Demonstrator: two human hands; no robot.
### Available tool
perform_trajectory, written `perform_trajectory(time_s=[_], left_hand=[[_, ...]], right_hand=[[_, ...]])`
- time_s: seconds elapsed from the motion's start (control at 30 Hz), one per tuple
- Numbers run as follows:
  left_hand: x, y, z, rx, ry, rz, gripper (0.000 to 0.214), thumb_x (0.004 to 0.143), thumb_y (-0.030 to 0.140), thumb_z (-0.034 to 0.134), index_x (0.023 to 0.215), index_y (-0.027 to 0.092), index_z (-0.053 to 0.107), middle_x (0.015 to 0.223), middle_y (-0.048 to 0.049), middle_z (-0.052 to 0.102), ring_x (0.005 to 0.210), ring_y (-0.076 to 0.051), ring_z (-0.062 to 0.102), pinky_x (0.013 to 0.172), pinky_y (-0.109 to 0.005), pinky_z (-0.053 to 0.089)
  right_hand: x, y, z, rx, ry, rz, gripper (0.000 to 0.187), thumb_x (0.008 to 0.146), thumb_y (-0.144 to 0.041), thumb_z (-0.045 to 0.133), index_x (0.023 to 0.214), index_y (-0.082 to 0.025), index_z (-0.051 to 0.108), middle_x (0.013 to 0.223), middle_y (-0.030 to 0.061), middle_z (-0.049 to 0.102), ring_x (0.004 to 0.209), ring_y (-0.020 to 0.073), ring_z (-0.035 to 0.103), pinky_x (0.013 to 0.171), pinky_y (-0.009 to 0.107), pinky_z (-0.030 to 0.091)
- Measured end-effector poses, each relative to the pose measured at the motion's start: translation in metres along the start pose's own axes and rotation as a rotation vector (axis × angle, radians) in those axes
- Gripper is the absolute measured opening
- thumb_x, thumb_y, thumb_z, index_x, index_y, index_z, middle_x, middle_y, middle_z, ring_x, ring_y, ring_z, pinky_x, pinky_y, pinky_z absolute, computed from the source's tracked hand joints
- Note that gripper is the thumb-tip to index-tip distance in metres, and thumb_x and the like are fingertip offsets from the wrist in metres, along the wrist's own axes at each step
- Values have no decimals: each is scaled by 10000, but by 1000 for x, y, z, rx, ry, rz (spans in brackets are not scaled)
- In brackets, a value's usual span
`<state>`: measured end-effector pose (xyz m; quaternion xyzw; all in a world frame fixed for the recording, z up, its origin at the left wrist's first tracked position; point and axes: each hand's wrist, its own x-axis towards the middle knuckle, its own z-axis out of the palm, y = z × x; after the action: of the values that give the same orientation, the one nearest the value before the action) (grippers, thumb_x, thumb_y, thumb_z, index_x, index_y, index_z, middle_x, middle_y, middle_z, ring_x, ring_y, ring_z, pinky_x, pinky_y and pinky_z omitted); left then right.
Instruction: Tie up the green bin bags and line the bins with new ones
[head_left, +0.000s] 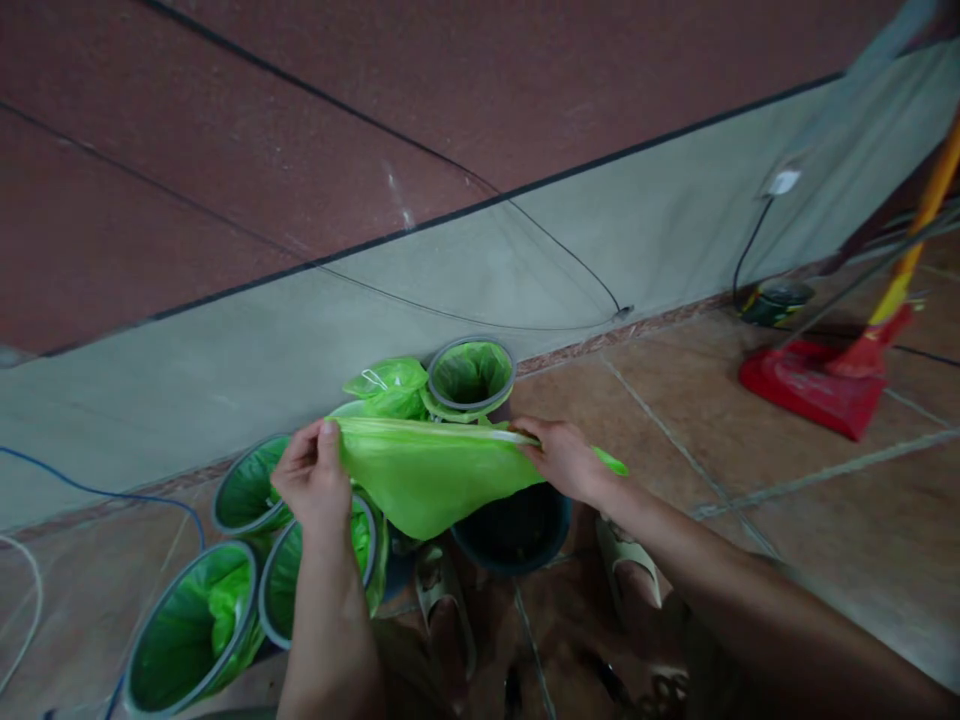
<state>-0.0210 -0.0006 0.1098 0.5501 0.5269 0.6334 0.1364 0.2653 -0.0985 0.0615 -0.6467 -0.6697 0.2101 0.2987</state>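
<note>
Left hand point(313, 482) is pinched shut on one end of the green bag's point(431, 475) top edge, and right hand point(564, 460) is clamped on the other end. I see the bag stretched between them, its belly sagging just above the unlined dark bin point(517, 530). Rear lined bin point(471, 375) sits by the wall point(225, 360), with a bunched green bag point(386, 385) just beside it. Three lined bins point(191, 625) are on the left. Red broom head point(814, 385) lies well apart on the right.
</note>
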Motion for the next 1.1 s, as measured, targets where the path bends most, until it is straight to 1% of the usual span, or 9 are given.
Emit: perform_trajectory(time_s=[0.13, 0.2, 0.27, 0.37, 0.5, 0.67, 0.8, 0.93, 1.1], left_hand=[[-2, 7, -7, 212, 149, 174, 309, 775, 343, 645, 1000, 133, 669, 987, -84, 684, 957, -221, 626, 933, -409, 486], [-18, 25, -3, 324, 107, 342, 453, 747, 299, 678, 1166, 136, 618, 1215, -140, 624, 1191, -281, 536, 1056, -468, 395], [-43, 46, 8, 292, -168, 438, 512, 766, 269, 665, 1257, 155, 572, 1313, -152, 573, 1225, -292, 524, 1024, -445, 429], [-79, 65, 29, 228, -661, 430, 564, 792, 215, 638, 1344, 225, 522, 1391, -124, 532, 1126, -256, 601, 919, -358, 504], [-101, 49, 53, 245, -901, 298, 605, 801, 165, 609, 1387, 252, 488, 1273, -95, 630, 969, -229, 669, 843, -336, 533], [-90, 21, 59, 292, -921, 296, 338, 808, 74, 506, 1043, 220, 700, 978, -59, 709, 886, -198, 672, 858, -325, 525], [-69, 12, 48, 356, -783, 289, 282, 802, 87, 481, 897, 203, 721, 881, -55, 703, 814, -185, 663, 827, -317, 528], [-52, 3, 35, 418, -660, 236, 246, 766, 125, 515, 865, 207, 726, 880, -58, 719, 789, -203, 666, 818, -327, 533], [-50, -1, 33, 433, -673, 225, 231, 767, 144, 519, 857, 200, 725, 868, -68, 728, 793, -217, 679, 817, -341, 537]], right_hand=[[0, -5, 0, 13, 22, -32, 256, 897, -204, 502, 1065, -235, 693, 952, 36, 738, 832, 190, 679, 755, 281, 467], [1, -8, 2, 30, 35, -51, 259, 890, -184, 501, 1048, -235, 699, 956, 35, 734, 840, 186, 675, 773, 283, 468], [1, -11, 4, 40, 32, -74, 260, 883, -164, 498, 1035, -231, 698, 951, 37, 730, 858, 186, 672, 788, 281, 464], [1, -13, 7, 2, 15, -107, 258, 869, -133, 494, 1011, -221, 690, 912, 38, 720, 853, 186, 664, 775, 273, 456], [-2, -16, 10, -67, 5, -142, 232, 871, -132, 506, 988, -224, 684, 898, 32, 715, 868, 187, 646, 798, 279, 446], [-3, -16, 8, -149, -31, -182, 223, 872, -139, 527, 1000, -221, 690, 936, 45, 725, 893, 200, 642, 854, 307, 435], [-4, -4, -8, -181, -15, -121, 238, 869, -148, 517, 978, -242, 706, 899, 36, 730, 846, 194, 660, 801, 288, 447], [-7, 10, -29, -96, 83, -33, 239, 864, -191, 524, 1003, -246, 711, 842, 23, 729, 781, 190, 675, 718, 275, 468], [-9, 12, -32, 131, 319, 17, 301, 804, -187, 545, 1077, -223, 667, 904, 26, 711, 679, 155, 644, 660, 275, 501]])
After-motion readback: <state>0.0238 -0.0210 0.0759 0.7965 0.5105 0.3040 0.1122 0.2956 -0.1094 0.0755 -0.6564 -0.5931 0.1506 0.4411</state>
